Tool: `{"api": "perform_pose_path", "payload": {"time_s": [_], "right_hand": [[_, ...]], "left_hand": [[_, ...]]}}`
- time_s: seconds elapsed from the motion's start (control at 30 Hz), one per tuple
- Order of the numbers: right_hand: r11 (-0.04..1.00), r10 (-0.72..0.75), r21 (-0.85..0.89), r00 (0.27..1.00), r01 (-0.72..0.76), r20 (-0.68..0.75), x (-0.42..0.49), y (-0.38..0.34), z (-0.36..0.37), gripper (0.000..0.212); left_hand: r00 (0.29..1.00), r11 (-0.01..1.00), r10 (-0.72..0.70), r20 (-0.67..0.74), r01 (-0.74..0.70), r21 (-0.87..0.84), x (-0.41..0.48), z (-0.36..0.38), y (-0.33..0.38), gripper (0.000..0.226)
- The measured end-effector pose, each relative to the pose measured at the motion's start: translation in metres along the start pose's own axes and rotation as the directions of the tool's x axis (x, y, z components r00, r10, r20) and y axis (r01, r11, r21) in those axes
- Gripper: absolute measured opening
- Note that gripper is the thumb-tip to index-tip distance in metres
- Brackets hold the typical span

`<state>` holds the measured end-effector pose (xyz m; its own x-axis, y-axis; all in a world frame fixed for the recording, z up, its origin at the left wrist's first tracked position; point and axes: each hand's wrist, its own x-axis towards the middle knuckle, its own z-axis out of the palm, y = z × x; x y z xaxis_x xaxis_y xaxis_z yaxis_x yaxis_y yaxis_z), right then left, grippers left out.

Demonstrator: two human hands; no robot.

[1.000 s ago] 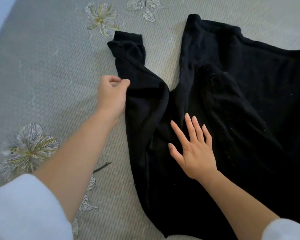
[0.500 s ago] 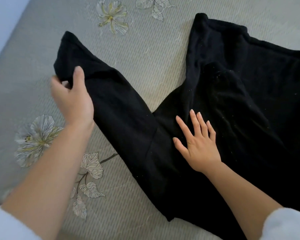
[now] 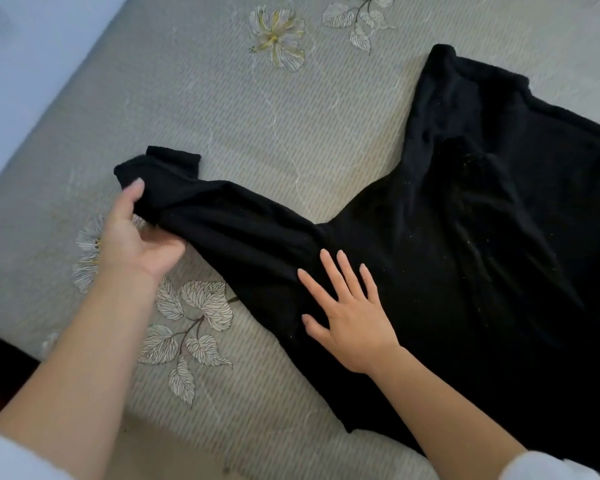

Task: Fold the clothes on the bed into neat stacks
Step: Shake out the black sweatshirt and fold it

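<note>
Left hand grips sweater sleeve; right hand flat on sweater.

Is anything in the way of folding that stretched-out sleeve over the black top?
No loose item lies between them. Only the person's own right hand rests flat on the black top beside the sleeve, which the left hand holds near its cuff.

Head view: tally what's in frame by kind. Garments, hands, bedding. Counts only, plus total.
Black garment: 1, lying on the bed, its sleeve stretched out sideways
Hands: 2, left hand gripping the sleeve near the cuff, right hand flat on the garment's body
Bedspread: 1, grey with flower prints
Total: 4
</note>
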<state>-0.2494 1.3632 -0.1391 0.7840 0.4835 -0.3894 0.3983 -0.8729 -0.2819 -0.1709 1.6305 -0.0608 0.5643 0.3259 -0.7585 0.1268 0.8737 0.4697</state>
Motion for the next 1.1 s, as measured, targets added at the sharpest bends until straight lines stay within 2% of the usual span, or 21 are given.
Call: {"api": "perform_pose_path", "payload": {"time_s": [0.03, 0.1, 0.17, 0.23, 0.3, 0.33, 0.37, 0.4, 0.43, 0.47, 0.53, 0.6, 0.63, 0.67, 0.7, 0.77, 0.8, 0.87, 0.93, 1.0, 1.1], "right_hand": [[1.000, -0.005, 0.019, 1.000, 0.005, -0.016, -0.001, 0.002, -0.003, 0.064], [0.995, 0.000, 0.101, 0.994, 0.011, -0.107, -0.006, 0.009, -0.013, 0.063], [0.964, 0.129, 0.257, 0.962, -0.065, -0.240, -0.017, 0.019, -0.023, 0.061], [0.890, 0.334, 0.422, 0.880, -0.176, -0.338, -0.031, 0.036, -0.032, 0.056], [0.784, 0.511, 0.574, 0.769, -0.235, -0.383, -0.047, 0.057, -0.040, 0.043], [0.699, 0.598, 0.672, 0.716, -0.246, -0.359, -0.055, 0.068, -0.044, 0.034], [0.581, 0.687, 0.775, 0.661, -0.247, -0.304, -0.062, 0.078, -0.050, 0.027], [0.437, 0.769, 0.870, 0.597, -0.229, -0.229, -0.067, 0.088, -0.055, 0.023], [0.288, 0.839, 0.939, 0.521, -0.188, -0.153, -0.073, 0.099, -0.058, 0.021], [0.141, 0.896, 0.982, 0.439, -0.129, -0.071, -0.079, 0.111, -0.060, 0.023], [-0.107, 0.943, 0.994, 0.317, 0.007, 0.099, -0.090, 0.131, -0.064, 0.030], [-0.222, 0.939, 0.974, 0.276, 0.040, 0.203, -0.098, 0.144, -0.063, 0.029], [-0.250, 0.933, 0.968, 0.276, 0.028, 0.232, -0.100, 0.148, -0.061, 0.024], [-0.276, 0.924, 0.961, 0.277, 0.012, 0.261, -0.100, 0.151, -0.058, 0.025], [-0.300, 0.914, 0.954, 0.285, -0.007, 0.290, -0.098, 0.151, -0.059, 0.038], [-0.355, 0.904, 0.934, 0.245, -0.025, 0.351, -0.089, 0.153, -0.064, 0.082], [-0.371, 0.907, 0.928, 0.201, -0.032, 0.370, -0.083, 0.154, -0.068, 0.092], [-0.363, 0.926, 0.932, 0.105, -0.010, 0.362, -0.073, 0.162, -0.077, 0.080], [-0.293, 0.954, 0.956, 0.066, 0.019, 0.291, -0.065, 0.170, -0.091, 0.051], [-0.209, 0.974, 0.973, 0.110, 0.093, 0.199, -0.064, 0.181, -0.111, 0.027], [-0.179, 0.971, 0.917, 0.213, 0.355, 0.107, -0.078, 0.211, -0.136, 0.026]], "left_hand": [[0.999, 0.996, 0.037, 0.028, -0.039, 0.079, -0.001, 0.008, -0.002, 0.024], [0.971, 0.928, 0.231, 0.057, -0.237, 0.289, -0.005, 0.026, -0.012, 0.044], [0.859, 0.729, 0.485, 0.162, -0.500, 0.468, -0.018, 0.046, -0.031, 0.069], [0.704, 0.432, 0.573, 0.419, -0.694, 0.576, -0.041, 0.066, -0.061, 0.078], [0.567, 0.221, 0.455, 0.687, -0.819, 0.529, -0.065, 0.082, -0.099, 0.076], [0.511, 0.182, 0.307, 0.803, -0.859, 0.478, -0.078, 0.088, -0.120, 0.076], [0.463, 0.163, 0.096, 0.881, -0.881, 0.445, -0.089, 0.090, -0.139, 0.077], [0.423, 0.127, -0.149, 0.894, -0.888, 0.441, -0.098, 0.090, -0.157, 0.077], [0.395, 0.062, -0.363, 0.844, -0.893, 0.445, -0.104, 0.085, -0.172, 0.075], [0.392, -0.035, -0.494, 0.776, -0.901, 0.432, -0.103, 0.076, -0.185, 0.072], [0.446, -0.268, -0.546, 0.709, -0.895, 0.356, -0.095, 0.050, -0.200, 0.067], [0.535, -0.475, -0.533, 0.655, -0.830, 0.291, -0.085, 0.022, -0.201, 0.069], [0.565, -0.535, -0.525, 0.637, -0.801, 0.269, -0.083, 0.008, -0.200, 0.071], [0.566, -0.570, -0.507, 0.650, -0.786, 0.240, -0.080, -0.005, -0.198, 0.073], [0.546, -0.591, -0.495, 0.676, -0.782, 0.199, -0.078, -0.016, -0.196, 0.076], [0.502, -0.595, -0.463, 0.730, -0.787, 0.164, -0.071, -0.029, -0.195, 0.075], [0.493, -0.579, -0.449, 0.745, -0.796, 0.179, -0.068, -0.033, -0.196, 0.072], [0.487, -0.544, -0.461, 0.742, -0.815, 0.197, -0.068, -0.031, -0.196, 0.062], [0.509, -0.528, -0.470, 0.721, -0.817, 0.232, -0.072, -0.025, -0.198, 0.057], [0.496, -0.503, -0.466, 0.732, -0.830, 0.242, -0.074, -0.021, -0.197, 0.057], [0.426, -0.452, -0.496, 0.757, -0.871, 0.194, -0.079, -0.019, -0.192, 0.051]]}}
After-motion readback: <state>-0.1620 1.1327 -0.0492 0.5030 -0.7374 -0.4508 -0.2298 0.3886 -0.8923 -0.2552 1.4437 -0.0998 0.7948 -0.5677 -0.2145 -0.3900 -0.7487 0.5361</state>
